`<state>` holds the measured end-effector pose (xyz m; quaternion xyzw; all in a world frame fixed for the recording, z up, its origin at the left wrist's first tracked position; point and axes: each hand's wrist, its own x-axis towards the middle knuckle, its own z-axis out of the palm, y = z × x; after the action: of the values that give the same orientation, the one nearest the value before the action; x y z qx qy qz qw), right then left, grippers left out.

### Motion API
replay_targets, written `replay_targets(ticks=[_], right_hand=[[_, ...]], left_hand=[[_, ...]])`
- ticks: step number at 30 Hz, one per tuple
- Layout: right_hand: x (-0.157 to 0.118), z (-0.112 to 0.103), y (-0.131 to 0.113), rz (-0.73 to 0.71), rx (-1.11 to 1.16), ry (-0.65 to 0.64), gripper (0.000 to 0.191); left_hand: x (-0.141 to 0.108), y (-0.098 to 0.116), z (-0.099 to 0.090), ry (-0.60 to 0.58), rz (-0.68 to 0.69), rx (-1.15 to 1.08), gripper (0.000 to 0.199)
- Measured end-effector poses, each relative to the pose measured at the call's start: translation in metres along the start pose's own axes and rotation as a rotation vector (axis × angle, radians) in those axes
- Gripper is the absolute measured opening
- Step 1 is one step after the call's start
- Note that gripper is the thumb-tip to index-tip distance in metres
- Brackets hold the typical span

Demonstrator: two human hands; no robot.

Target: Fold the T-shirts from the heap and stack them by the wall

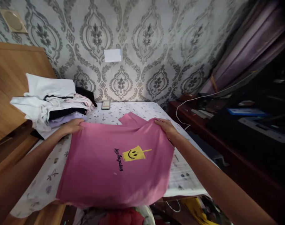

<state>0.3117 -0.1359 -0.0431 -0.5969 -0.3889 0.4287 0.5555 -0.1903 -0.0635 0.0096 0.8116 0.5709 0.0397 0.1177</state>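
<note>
A pink T-shirt (97, 140) is spread over the front of a table covered with a white patterned cloth (189, 175). It shows a yellow smiling cup print and the words "Los Angeles", both turned sideways. My left hand (73, 125) pinches the shirt's far left corner. At the far right part, near the shoulder, my right hand (166, 127) grips the fabric. A sleeve lies on the cloth beyond the shirt's far edge. The near edge of the shirt hangs over the table's front.
Piled clothes (60, 100) stand at the back left beside a wooden panel (20, 72). A small box (105, 104) sits near the wall. On the right, a dark red desk (203, 125) holds a white cable and other items.
</note>
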Motion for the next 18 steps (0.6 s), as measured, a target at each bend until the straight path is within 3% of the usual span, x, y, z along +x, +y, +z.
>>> replay_targets(ticks=[5, 11, 14, 18], right_hand=[[0.034, -0.003, -0.011, -0.151, 0.068, 0.083, 0.046], [0.076, 0.009, 0.000, -0.181, 0.016, 0.190, 0.041], [0.082, 0.015, 0.015, -0.124, -0.051, 0.184, 0.036], [0.074, 0.013, 0.031, -0.062, -0.100, 0.186, 0.046]], left_hand=[[0.013, 0.015, -0.024, 0.202, -0.191, 0.127, 0.004], [0.048, 0.033, -0.017, 0.284, -0.337, 0.336, 0.033], [0.072, 0.055, -0.004, 0.267, -0.268, 0.360, 0.039], [0.123, 0.111, 0.019, 0.213, -0.030, 0.221, 0.038]])
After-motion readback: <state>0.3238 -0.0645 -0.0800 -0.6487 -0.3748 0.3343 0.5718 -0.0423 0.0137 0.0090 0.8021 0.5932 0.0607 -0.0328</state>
